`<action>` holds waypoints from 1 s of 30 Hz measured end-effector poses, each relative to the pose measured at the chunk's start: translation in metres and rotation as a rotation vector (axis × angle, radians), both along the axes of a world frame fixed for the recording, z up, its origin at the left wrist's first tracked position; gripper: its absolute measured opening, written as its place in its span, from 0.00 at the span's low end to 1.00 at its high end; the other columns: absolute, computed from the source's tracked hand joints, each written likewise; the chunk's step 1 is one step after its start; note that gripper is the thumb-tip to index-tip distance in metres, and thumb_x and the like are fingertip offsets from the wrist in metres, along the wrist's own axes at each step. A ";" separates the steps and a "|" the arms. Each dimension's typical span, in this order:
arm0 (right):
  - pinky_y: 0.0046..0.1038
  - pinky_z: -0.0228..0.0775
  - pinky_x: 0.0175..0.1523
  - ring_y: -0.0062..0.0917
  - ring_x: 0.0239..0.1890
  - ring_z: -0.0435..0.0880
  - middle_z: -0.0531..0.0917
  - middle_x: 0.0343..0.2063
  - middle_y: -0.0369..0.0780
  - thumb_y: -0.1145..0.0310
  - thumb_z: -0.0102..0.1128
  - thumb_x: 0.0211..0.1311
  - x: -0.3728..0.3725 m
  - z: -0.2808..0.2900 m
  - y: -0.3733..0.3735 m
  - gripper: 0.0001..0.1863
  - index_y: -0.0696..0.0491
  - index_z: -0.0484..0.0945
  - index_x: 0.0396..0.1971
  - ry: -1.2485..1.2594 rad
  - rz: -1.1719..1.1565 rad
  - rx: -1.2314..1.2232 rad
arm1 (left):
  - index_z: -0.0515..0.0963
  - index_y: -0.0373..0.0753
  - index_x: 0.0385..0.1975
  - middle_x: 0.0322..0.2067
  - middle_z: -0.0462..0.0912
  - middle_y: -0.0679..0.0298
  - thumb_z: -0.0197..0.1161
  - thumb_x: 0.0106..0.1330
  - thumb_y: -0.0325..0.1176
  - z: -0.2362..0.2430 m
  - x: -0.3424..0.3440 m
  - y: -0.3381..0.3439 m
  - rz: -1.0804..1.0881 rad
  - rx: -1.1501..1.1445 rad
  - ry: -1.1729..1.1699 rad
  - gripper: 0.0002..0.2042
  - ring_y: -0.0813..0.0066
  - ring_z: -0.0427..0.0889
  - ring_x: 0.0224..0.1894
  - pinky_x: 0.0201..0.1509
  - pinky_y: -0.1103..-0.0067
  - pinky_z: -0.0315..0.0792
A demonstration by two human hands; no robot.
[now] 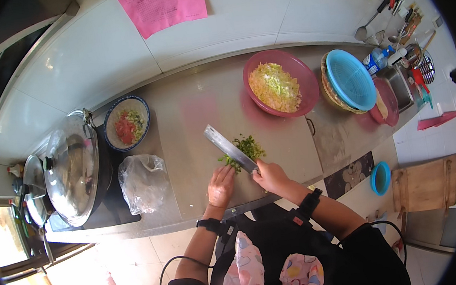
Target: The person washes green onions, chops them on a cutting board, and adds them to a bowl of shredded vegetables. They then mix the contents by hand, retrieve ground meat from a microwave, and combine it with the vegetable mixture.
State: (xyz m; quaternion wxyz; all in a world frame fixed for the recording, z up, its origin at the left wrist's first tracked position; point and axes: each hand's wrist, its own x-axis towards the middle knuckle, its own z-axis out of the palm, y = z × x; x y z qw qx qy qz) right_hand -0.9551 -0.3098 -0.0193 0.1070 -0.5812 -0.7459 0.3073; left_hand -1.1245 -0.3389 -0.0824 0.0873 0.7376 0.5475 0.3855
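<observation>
Your right hand (pixel 271 177) is closed around the handle of a broad, silver metal knife (pixel 227 148); blade angles across the chopped green leaves (pixel 251 146) on the grey metallic surface (pixel 194 162), tip away and left; your left hand (pixel 222 187) has bent fingers at the pile's near-left edge, can't tell if pinching; round, dark-pink plastic basin (pixel 310 82) sits beyond, rightward.

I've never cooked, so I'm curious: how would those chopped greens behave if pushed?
The chopped greens would probably scatter, being a loose pile of small pieces. They look thin and leafy, so likely light. They may slide easily, as the work surface looks smooth.
</observation>
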 end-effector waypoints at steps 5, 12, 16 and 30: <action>0.42 0.67 0.25 0.43 0.19 0.75 0.74 0.13 0.45 0.66 0.49 0.52 0.020 0.016 -0.015 0.07 0.55 0.67 0.27 -0.078 0.096 -0.008 | 0.76 0.36 0.31 0.34 0.76 0.62 0.62 0.45 0.25 0.013 -0.007 -0.012 0.063 -0.005 -0.042 0.10 0.62 0.74 0.38 0.42 0.73 0.71; 0.43 0.67 0.26 0.44 0.19 0.75 0.75 0.13 0.46 0.67 0.49 0.51 0.011 0.009 -0.018 0.07 0.55 0.67 0.25 -0.112 0.157 -0.002 | 0.76 0.36 0.29 0.33 0.76 0.61 0.61 0.44 0.23 -0.006 -0.003 -0.005 0.038 -0.074 -0.039 0.10 0.63 0.74 0.37 0.42 0.73 0.71; 0.43 0.66 0.24 0.44 0.18 0.74 0.74 0.12 0.46 0.66 0.51 0.51 -0.008 -0.004 -0.012 0.08 0.55 0.68 0.27 -0.092 0.109 0.035 | 0.76 0.36 0.28 0.33 0.76 0.62 0.60 0.44 0.23 -0.010 0.001 -0.002 0.044 -0.083 -0.046 0.10 0.63 0.74 0.37 0.42 0.73 0.71; 0.42 0.66 0.24 0.43 0.18 0.75 0.74 0.12 0.44 0.66 0.50 0.51 0.020 0.012 -0.020 0.08 0.54 0.67 0.26 -0.070 0.178 0.008 | 0.75 0.37 0.29 0.32 0.76 0.61 0.63 0.44 0.27 0.002 -0.004 -0.014 0.156 -0.128 -0.053 0.11 0.62 0.73 0.36 0.41 0.72 0.69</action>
